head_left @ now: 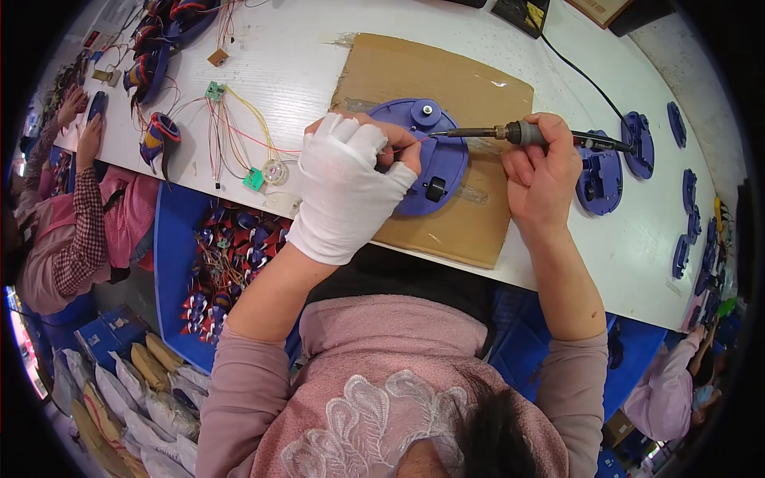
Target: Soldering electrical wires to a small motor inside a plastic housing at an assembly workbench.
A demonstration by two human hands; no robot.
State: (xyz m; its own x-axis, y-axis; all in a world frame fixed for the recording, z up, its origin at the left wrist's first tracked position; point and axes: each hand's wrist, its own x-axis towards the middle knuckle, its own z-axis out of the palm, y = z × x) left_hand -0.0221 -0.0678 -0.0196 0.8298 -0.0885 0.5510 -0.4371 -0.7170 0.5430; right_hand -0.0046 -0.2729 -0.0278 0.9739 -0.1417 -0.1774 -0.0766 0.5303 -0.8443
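Observation:
My right hand (543,171) is wrapped round the grip of a soldering iron (535,134), whose metal tip points left over a blue oval plastic shell (446,171). In a white fingerless glove, my left hand (343,175) pinches a thin red wire (279,148) close to the iron's tip. The glove covers the left part of the shell. Beneath the shell lies a brown cardboard sheet (438,68). That red wire leads left towards a small green circuit board (215,91), joined by wires to a second green board (253,179) and a round clear speaker-like disc (275,172).
More blue shells (599,183) lie on the white table (494,48) at the right. The iron's black cable (582,76) runs to the far edge. Red-and-blue parts (159,139) stand at the left. A blue bin (179,263) of wired parts sits below. Other people work at both sides.

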